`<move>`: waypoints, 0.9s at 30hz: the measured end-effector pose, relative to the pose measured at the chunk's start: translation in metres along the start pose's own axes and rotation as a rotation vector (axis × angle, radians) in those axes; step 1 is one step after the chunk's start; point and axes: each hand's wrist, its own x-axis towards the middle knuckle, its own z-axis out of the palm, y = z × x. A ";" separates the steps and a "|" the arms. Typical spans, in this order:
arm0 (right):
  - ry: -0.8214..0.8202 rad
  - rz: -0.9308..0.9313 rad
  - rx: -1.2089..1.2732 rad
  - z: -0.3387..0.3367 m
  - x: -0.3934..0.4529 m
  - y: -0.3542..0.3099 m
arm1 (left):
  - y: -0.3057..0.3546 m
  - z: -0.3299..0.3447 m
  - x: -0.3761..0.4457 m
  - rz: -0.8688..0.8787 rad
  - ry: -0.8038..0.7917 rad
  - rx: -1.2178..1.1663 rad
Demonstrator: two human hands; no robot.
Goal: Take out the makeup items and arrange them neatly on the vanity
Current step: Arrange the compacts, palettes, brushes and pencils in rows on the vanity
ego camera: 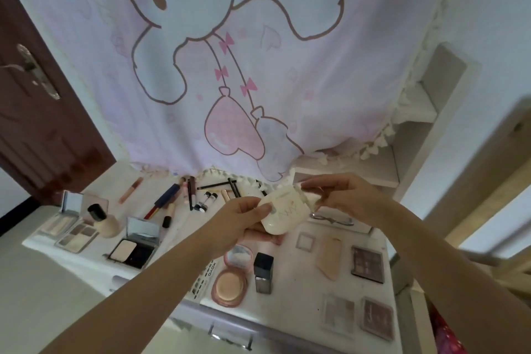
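Hands (244,214) (342,195), two, hold one cream case (283,211), apparently above vanity (290,313).

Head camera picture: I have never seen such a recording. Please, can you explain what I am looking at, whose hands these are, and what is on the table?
There is no machine here. A person wears one wide-angle camera on the head, so you look forward and down along their own two bare arms. The wide lens bends the room's edges.

Both hands hold a cream-white pouch in the air above the vanity. The left hand has its grip on the pouch's near side; the right hand pinches its top edge.

On the vanity lie makeup items already taken out: open powder compacts at the left, such as the black compact, a round pink compact, a dark square bottle, eyeshadow palettes at the right, and pencils and tubes at the back. A cartoon curtain hangs behind.
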 end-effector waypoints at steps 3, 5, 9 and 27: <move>-0.026 0.056 0.011 0.004 -0.009 0.017 | -0.024 0.006 -0.007 -0.078 -0.005 -0.105; -0.009 0.079 0.014 0.008 -0.016 0.031 | -0.042 0.008 -0.012 -0.132 -0.023 -0.152; 0.037 0.123 0.013 0.016 -0.030 0.063 | -0.083 0.012 -0.021 -0.201 -0.054 -0.216; 0.116 0.308 -0.638 0.062 -0.033 0.143 | -0.193 0.013 -0.016 -0.354 0.250 0.409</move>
